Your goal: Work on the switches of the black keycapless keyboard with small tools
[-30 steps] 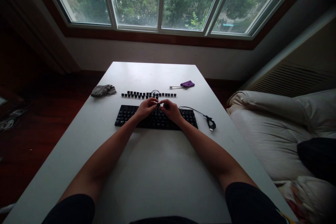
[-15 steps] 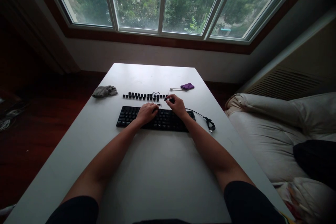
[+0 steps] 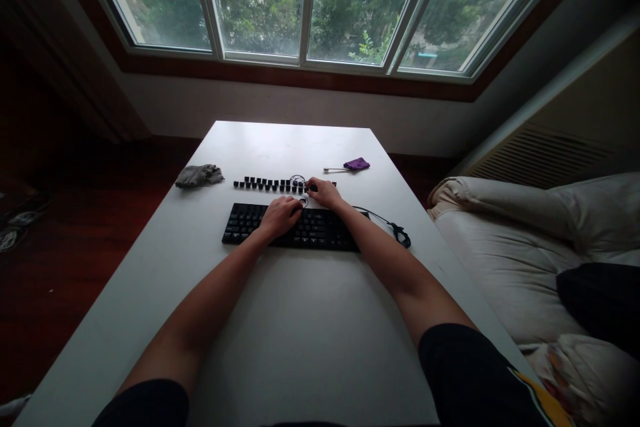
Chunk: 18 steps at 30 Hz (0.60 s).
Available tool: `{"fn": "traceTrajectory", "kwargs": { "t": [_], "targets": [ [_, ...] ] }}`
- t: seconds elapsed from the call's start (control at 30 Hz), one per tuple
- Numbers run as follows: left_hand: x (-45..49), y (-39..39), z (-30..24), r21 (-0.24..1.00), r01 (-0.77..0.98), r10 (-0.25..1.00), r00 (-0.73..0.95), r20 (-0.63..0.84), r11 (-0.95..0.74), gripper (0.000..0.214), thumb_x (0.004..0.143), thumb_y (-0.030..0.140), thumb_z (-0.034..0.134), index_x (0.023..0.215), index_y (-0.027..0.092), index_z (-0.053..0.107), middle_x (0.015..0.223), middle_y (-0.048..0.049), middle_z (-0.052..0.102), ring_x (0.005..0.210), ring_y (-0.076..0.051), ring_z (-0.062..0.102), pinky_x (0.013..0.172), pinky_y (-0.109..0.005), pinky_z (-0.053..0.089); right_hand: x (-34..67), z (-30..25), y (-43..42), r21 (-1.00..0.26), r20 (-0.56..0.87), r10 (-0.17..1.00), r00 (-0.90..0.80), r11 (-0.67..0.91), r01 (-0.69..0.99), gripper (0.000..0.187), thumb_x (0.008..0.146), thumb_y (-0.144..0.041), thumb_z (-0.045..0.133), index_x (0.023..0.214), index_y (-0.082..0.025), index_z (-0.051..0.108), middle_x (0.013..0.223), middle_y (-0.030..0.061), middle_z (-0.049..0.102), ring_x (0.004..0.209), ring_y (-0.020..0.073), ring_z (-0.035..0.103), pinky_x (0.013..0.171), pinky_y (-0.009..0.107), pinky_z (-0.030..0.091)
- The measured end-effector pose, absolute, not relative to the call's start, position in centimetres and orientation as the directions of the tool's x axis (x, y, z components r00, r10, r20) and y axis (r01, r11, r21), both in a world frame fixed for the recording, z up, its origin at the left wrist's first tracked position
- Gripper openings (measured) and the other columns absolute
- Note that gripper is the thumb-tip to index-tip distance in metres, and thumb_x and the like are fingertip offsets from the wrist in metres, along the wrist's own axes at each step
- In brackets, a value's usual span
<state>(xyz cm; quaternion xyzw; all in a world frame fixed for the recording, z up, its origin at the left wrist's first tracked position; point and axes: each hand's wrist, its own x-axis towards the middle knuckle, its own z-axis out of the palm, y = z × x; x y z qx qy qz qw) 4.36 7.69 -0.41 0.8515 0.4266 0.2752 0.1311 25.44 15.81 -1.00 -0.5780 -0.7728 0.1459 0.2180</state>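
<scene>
A black keyboard (image 3: 320,230) lies across the white table under both my hands. My left hand (image 3: 280,215) rests on its upper middle, fingers closed, with a thin pale ring-shaped tool (image 3: 305,201) at the fingertips. Just beyond the keyboard, black keycaps (image 3: 267,184) stand in two rows. My right hand (image 3: 324,192) is at the right part of these rows, its thumb and fingers pinched on a small black keycap, mostly hidden by the fingers. A looped wire (image 3: 297,178) lies behind the keycaps, close to the right fingertips.
A grey cloth (image 3: 199,176) lies at the table's left edge. Toward the right back are a purple pouch (image 3: 357,164) and a thin white-tipped stick (image 3: 334,170). The keyboard's bundled cable (image 3: 400,235) lies at right. A pale sofa (image 3: 500,240) flanks the table (image 3: 310,320).
My right hand has moved left along the keycap rows, and its fingers have come down at the row. My left hand stays on the keyboard.
</scene>
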Motion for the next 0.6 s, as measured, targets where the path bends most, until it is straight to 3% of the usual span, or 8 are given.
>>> {"fn": "traceTrajectory", "kwargs": {
  "t": [0.4,0.6],
  "targets": [
    [4.5,7.63,-0.32,0.422,0.677,0.797,0.491,0.351,-0.603,0.017,0.091,0.029,0.056,0.1,0.025,0.07,0.099,-0.0076,0.066,0.095,-0.026,0.057,0.087,-0.041,0.043,25.0,-1.5,16.08,-0.446,0.154,0.963,-0.221,0.267,0.855,0.025,0.083,-0.026,0.066,0.108,-0.025,0.067,0.099,0.0041,0.073,0.087,0.0192,0.064,0.078,0.028,0.045],
    [4.49,7.62,-0.29,0.46,0.661,0.805,0.485,0.341,-0.593,0.017,0.091,0.03,0.057,0.1,0.025,0.07,0.1,-0.0073,0.066,0.097,-0.026,0.057,0.089,-0.042,0.043,24.92,-1.44,16.03,-0.442,0.147,0.96,-0.237,0.278,0.853,0.028,0.082,-0.022,0.066,0.109,-0.025,0.065,0.1,0.0038,0.072,0.088,0.0195,0.063,0.079,0.029,0.045]
  ]
}}
